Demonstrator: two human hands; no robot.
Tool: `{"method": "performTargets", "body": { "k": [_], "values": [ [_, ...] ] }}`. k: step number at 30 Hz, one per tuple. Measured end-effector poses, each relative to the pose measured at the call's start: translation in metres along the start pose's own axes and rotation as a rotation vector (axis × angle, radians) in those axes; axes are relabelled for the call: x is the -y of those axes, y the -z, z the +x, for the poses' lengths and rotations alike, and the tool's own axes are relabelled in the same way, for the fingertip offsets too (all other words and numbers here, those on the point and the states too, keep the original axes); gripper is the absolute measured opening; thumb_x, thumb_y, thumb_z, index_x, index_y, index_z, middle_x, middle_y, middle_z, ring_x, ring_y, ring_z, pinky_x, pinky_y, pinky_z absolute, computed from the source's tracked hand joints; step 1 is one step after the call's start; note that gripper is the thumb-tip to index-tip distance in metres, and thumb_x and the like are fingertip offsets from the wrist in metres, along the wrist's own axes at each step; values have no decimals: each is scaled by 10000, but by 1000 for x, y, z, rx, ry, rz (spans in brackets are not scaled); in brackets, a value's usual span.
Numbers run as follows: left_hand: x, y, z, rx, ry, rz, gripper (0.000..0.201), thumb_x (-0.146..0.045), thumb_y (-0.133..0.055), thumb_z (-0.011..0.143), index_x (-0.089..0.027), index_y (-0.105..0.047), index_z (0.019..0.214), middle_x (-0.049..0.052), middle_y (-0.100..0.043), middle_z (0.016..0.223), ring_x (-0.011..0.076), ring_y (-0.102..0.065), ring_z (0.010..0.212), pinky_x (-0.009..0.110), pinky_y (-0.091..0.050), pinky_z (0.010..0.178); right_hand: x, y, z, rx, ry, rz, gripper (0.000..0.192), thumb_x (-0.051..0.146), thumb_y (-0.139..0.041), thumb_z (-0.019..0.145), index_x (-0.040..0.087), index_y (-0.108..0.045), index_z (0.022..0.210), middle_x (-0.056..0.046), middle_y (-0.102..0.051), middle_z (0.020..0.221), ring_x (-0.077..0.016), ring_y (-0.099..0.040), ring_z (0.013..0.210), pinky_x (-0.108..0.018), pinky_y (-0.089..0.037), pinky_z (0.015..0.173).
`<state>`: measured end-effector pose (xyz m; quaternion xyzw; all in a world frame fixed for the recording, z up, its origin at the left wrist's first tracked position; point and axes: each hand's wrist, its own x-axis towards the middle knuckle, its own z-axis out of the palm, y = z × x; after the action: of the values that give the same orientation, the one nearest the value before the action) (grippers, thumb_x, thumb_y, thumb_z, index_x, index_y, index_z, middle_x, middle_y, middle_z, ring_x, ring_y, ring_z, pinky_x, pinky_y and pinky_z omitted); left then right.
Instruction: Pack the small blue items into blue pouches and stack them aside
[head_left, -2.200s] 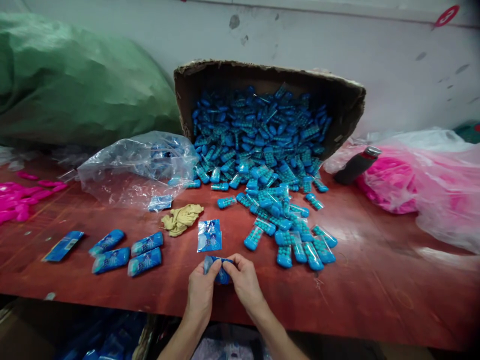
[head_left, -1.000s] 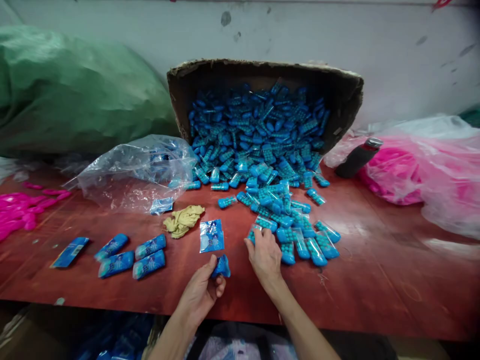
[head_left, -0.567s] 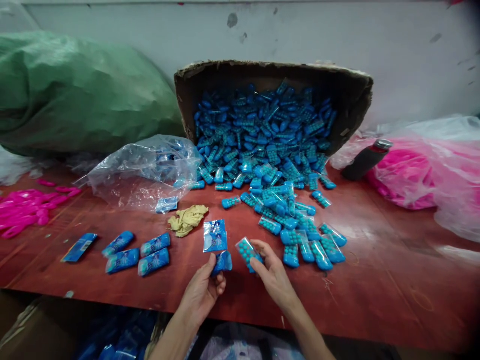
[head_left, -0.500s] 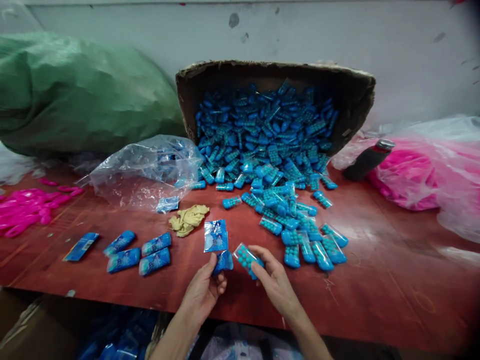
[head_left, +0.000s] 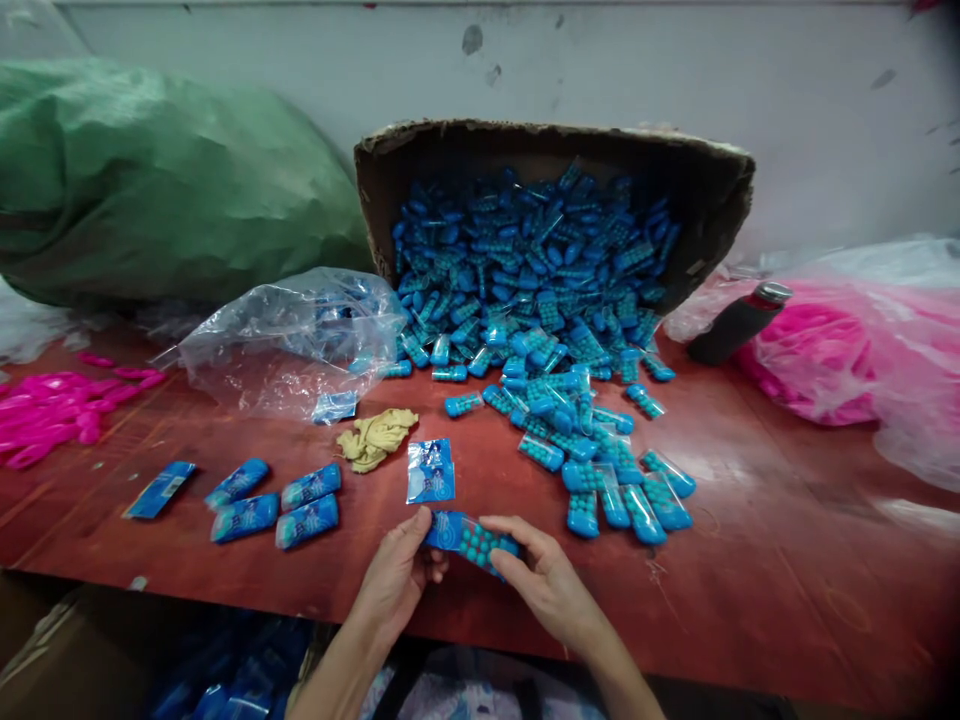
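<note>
Fingers [head_left: 420, 525] of left hand [head_left: 394, 580] pinched on open end of small blue sachet [head_left: 445, 530]; fingers of right hand [head_left: 551, 590] closed round teal bead strip [head_left: 484, 543], thumb on top. Both held just above near edge of counter [head_left: 750, 560], between the two hands. Strip long axis left-right, tilted slightly down to the right; left end meeting sachet mouth, possibly already partly inside (overlap too small to resolve). Sachet lies left of strip; right hand the nearer to strip. Flat sachet [head_left: 430, 470] lying just beyond the hands. Filled packs [head_left: 274, 500] on counter to the left. Loose strips [head_left: 600, 470] to the right, spilling from tipped cardboard box [head_left: 720, 190] at far side. Yellowish rag [head_left: 375, 437] and clear plastic bag [head_left: 292, 340] far left of hands.
</note>
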<state>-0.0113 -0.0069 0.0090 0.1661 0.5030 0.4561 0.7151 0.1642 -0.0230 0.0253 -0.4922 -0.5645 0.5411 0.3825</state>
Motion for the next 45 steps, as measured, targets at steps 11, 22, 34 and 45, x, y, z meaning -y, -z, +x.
{"method": "performTargets", "body": {
  "k": [11,22,34,45],
  "values": [
    [-2,-2,5,-61,-61,110,262,-354,-685,605,-139,-572,702,-7,-613,576,117,-548,487,236,-445,444,-26,-24,3,-121,-140,155,129,252,-555,741,207,-500,849,58,-487,660,-68,-413,483,-174,-355,445],
    [7,-6,0,53,101,-74,167,-252,-647,678,-139,-597,791,22,-662,671,156,-615,616,301,-487,616,-25,-40,0,-28,-137,352,252,237,-515,758,218,-525,1009,16,-534,744,-106,-479,550,-211,-428,475],
    [5,5,3,351,233,-185,175,-158,-533,770,-140,-631,913,55,-684,808,153,-634,684,281,-483,624,-15,-14,13,146,5,371,672,228,-771,549,341,-516,1160,15,-468,974,-175,-468,907,-289,-398,822],
    [7,-8,-9,377,255,-177,126,-183,-556,759,-153,-642,846,56,-705,780,141,-641,689,254,-479,652,-16,-13,9,217,-122,554,667,67,-679,582,354,-507,1159,46,-470,872,-91,-473,710,-198,-443,641]
  ]
}}
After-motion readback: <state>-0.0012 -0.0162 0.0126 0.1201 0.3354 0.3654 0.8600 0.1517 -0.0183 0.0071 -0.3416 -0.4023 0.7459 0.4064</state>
